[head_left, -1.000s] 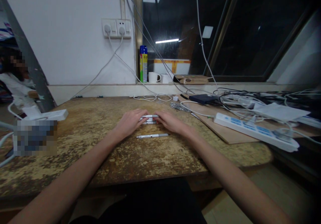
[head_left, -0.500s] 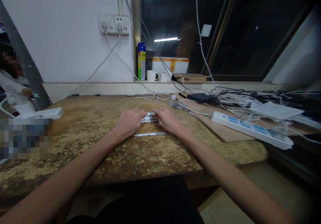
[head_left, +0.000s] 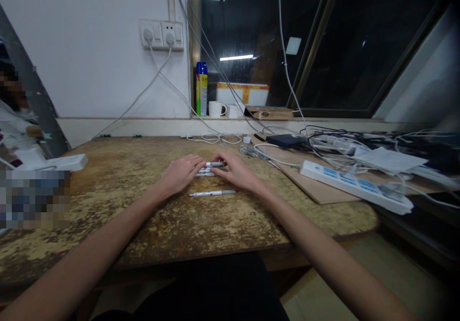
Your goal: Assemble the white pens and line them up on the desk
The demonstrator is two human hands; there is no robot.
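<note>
Several slim silver-and-white pens lie crosswise on the worn wooden table point(head_left: 151, 235). My left hand point(head_left: 181, 173) has its fingers closed around the left end of the farthest pen point(head_left: 212, 164). At that pen's other end, my right hand point(head_left: 235, 170) curls over it, thumb and fingers gripping it from either side. Just nearer to me, more pens point(head_left: 205, 173) lie close together, partly hidden by both hands. A single pen point(head_left: 212, 193) rests apart on the table, below the hands and touched by neither.
A white power strip point(head_left: 355, 185) sits on a brown board point(head_left: 319, 194) at right, among tangled cables and a dark flat box point(head_left: 285, 141). Another white strip point(head_left: 68, 163) is at left. The sill holds a spray can point(head_left: 201, 88) and a white mug point(head_left: 216, 108).
My right hand's fingers have lifted and spread slightly around the farthest pen, and more of the pens shows between the hands. The separate pen stays put; the view has shifted slightly.
</note>
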